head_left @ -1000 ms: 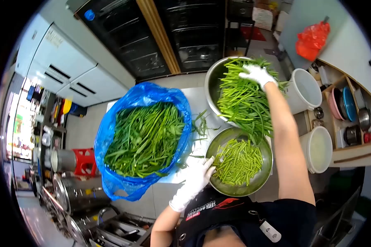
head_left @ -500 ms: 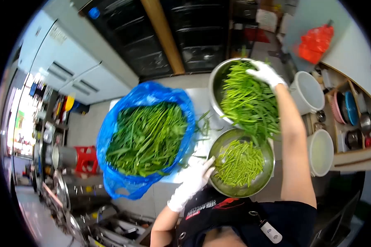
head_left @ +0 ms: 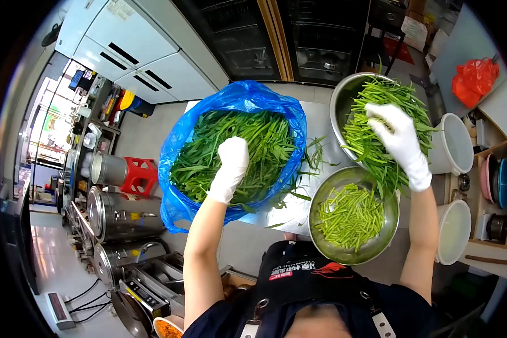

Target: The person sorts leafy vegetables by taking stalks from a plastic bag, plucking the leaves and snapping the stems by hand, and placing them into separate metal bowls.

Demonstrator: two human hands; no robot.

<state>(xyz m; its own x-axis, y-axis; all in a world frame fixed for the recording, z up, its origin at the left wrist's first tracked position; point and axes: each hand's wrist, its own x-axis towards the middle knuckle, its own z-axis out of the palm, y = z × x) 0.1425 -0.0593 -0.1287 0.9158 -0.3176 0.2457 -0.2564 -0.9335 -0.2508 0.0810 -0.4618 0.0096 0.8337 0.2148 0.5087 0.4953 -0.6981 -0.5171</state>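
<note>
My left hand (head_left: 232, 164), in a white glove, is over the long leafy greens (head_left: 262, 135) in a blue plastic bag (head_left: 172, 152). Its fingers are curled closed, and whatever they may hold is hidden. At the upper right, my gloved right hand (head_left: 397, 134) rests over more leafy greens (head_left: 372, 118) heaped in a metal bowl (head_left: 336, 115), its fingers bent but apart. Below that bowl, a second metal bowl (head_left: 388, 234) contains short cut green stems (head_left: 349, 217). Some long leaves hang over its upper rim.
The bag and bowls stand on a metal table (head_left: 293, 211) with scattered leaf scraps. White buckets (head_left: 456, 143) are to the right, below a red plastic bag (head_left: 475, 81). A red stool (head_left: 139, 176) and large metal pots (head_left: 124, 211) stand on the left.
My left hand has moved from the rim of the lower bowl to the greens in the blue bag. My right hand has come down and nearer over its heap. The camera view has shifted.
</note>
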